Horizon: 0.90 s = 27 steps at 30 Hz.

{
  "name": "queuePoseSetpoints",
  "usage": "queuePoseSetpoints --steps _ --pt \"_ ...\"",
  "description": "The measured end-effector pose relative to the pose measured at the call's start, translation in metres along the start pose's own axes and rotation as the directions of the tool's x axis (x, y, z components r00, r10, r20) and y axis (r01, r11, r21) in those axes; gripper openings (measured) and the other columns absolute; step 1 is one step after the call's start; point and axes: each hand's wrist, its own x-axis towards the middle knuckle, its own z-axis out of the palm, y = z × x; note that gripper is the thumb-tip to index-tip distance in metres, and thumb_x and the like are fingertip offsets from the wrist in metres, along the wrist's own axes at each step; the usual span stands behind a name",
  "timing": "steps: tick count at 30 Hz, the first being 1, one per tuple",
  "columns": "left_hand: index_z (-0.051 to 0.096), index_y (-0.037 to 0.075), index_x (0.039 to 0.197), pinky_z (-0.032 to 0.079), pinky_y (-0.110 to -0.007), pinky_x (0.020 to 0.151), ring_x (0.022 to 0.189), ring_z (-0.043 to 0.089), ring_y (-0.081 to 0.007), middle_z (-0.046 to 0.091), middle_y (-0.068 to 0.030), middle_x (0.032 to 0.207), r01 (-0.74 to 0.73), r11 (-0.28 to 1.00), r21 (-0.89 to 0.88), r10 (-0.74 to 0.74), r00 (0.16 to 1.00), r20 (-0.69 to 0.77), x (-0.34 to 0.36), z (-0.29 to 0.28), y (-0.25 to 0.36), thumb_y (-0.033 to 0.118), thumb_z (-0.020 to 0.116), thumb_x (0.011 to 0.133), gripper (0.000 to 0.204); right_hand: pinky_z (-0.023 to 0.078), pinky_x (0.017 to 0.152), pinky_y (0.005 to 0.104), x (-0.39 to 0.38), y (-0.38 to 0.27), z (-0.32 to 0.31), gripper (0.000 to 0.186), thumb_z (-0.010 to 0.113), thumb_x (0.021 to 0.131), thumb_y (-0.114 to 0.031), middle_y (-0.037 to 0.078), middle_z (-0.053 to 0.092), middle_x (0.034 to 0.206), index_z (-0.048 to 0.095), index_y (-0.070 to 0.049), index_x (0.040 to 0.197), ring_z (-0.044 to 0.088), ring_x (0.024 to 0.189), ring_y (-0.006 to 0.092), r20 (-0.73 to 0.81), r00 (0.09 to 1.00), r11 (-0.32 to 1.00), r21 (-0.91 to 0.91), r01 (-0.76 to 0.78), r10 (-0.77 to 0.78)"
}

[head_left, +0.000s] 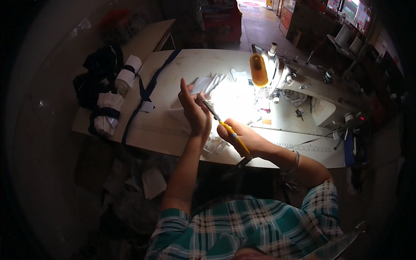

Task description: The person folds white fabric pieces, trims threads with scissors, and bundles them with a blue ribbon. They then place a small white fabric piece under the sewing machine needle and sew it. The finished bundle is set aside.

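My right hand [236, 135] is closed round a pair of scissors with yellow handles [237, 139]. Their grey blades [208, 106] slant up and to the left, the tips reaching the fingers of my left hand [195, 108]. That left hand is raised over the table, fingers stretched upward and palm turned toward the blades. White cloth pieces [208, 84] lie behind it, and more folded white strips [214, 144] lie beneath the hands near the table edge. Strong lamp glare washes out the cloth just right of the blades.
To the right stands a sewing machine [329, 97], with a yellow lamp [258, 70] beside its head. White bundles [108, 106] tied with dark bands and dark cloth [97, 71] lie at the left. A navy strap [151, 82] crosses the white table [160, 134]. Thread cones [344, 35] stand far right.
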Motion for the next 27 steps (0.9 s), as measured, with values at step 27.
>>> queuePoseSetpoints --steps 27 --pt "0.014 0.004 0.152 0.052 -0.031 0.079 0.088 0.061 -0.0207 0.046 -0.0168 0.123 0.120 0.993 -0.001 -0.119 0.992 0.040 -0.006 -0.006 0.016 0.003 0.051 0.096 0.067 0.049 0.072 0.0385 -0.026 -0.007 -0.010 0.063 0.062 0.089 -0.057 0.018 0.061 0.093 0.050 0.000 0.113 0.062 0.082 0.0303 0.076 0.986 0.969 -0.185 0.162 -0.150"
